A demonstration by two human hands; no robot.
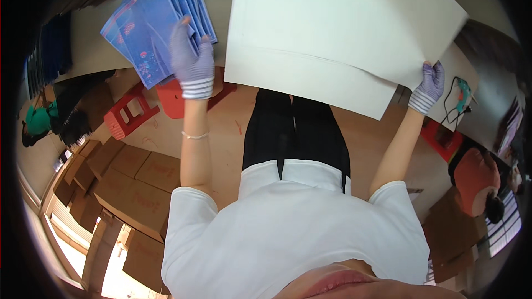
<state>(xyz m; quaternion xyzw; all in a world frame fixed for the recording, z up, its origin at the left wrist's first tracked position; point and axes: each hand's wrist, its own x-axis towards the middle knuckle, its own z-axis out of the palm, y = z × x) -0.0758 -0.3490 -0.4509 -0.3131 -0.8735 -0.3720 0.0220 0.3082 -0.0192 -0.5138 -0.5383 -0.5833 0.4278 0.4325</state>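
Note:
My left hand (pixel 192 62), in a purple fingerless glove with a striped cuff, lies on a fanned stack of blue printed flat packets (pixel 145 33) at the table's left. Its thumb stands apart from the stretched fingers. My right hand (pixel 430 82), gloved alike, pinches the lower right edge of a large white sheet (pixel 343 16). That sheet is slightly bowed and partly lifted. Beneath its near edge shows another white sheet or layer (pixel 316 80), jutting past the table's front edge. The underside of the right hand's grip is hidden.
A teal tool with a black cord, perhaps a glue gun (pixel 463 93), lies right of my right hand. Red stools (pixel 132 112) stand below the table. Brown cartons (pixel 133 185) are piled at left. One person in green (pixel 41 119) is at left, another in orange (pixel 475 180) at right.

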